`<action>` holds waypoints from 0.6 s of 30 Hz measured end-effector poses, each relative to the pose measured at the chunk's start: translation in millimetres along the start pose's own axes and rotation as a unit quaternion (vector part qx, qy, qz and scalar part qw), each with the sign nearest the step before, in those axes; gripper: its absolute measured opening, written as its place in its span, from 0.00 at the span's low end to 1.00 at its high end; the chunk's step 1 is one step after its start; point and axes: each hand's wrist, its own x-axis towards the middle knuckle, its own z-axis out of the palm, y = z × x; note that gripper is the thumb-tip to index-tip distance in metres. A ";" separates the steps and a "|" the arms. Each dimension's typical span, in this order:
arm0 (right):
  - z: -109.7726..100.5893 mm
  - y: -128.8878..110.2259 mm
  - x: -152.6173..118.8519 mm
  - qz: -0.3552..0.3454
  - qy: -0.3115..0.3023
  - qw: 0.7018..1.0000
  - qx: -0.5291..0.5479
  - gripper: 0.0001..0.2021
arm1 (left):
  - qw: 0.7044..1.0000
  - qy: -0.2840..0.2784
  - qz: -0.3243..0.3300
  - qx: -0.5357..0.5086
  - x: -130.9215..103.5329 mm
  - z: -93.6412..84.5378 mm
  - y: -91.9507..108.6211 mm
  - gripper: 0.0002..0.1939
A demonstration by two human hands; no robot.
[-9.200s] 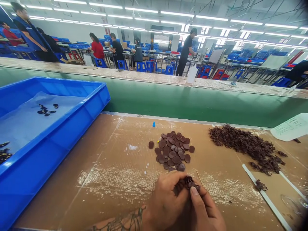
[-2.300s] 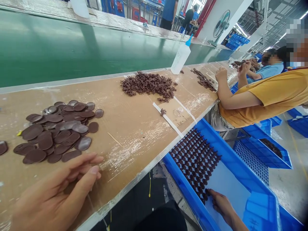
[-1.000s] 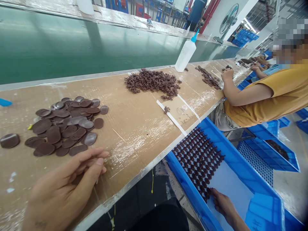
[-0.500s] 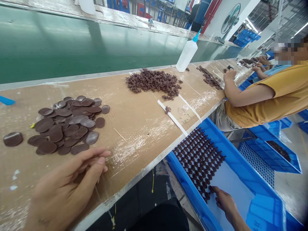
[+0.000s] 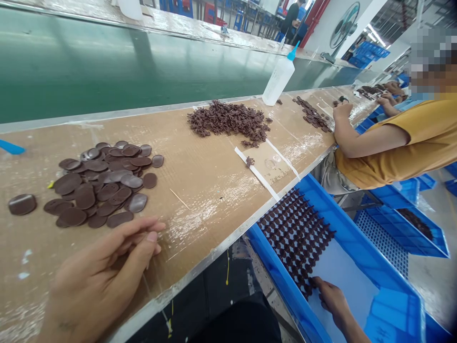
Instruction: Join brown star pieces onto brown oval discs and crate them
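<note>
My left hand (image 5: 107,267) rests at the near side of the table, thumb and fingers drawn together in a loose curl. Whether anything is between those fingertips is hidden. Just beyond them lies a pile of flat, dark brown oval discs (image 5: 107,183), with one disc (image 5: 22,204) apart on the left. Lower right, my right hand (image 5: 332,297) reaches into a blue tray (image 5: 360,247). Its thumb and index finger pinch a small dark brown piece (image 5: 312,282) at the near end of the rows of similar pieces (image 5: 293,233) standing on the white tray floor.
A heap of small, twisted brown parts (image 5: 228,118) lies mid-table near a white bottle with a blue nozzle (image 5: 278,78). A toothpick (image 5: 180,198) and white strips (image 5: 257,174) lie nearer. A co-worker in a yellow shirt (image 5: 389,147) sits at right. A green conveyor belt (image 5: 107,71) runs behind.
The view has shifted very slightly. Both hands keep the same place and grip.
</note>
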 end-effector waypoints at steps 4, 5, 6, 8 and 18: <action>1.0 0.5 -1.8 0.002 -0.003 1.000 -0.001 0.17 | 1.000 0.001 0.001 0.006 -0.4 1.1 0.1 0.14; 1.1 0.5 -2.1 0.003 -0.005 1.000 0.000 0.16 | 1.000 0.000 -0.002 0.008 -0.5 1.2 0.1 0.15; 1.2 0.3 -2.3 0.004 -0.007 1.000 0.000 0.16 | 1.000 -0.003 -0.007 0.008 -0.6 1.2 0.0 0.15; 1.1 -0.3 -2.5 0.008 -0.010 1.000 -0.001 0.16 | 1.000 -0.006 -0.013 0.009 -0.7 0.9 -0.2 0.15; 0.5 -4.2 -7.7 0.011 -0.015 1.000 0.002 0.17 | 1.000 -0.010 -0.012 0.014 -0.6 -1.7 -0.8 0.15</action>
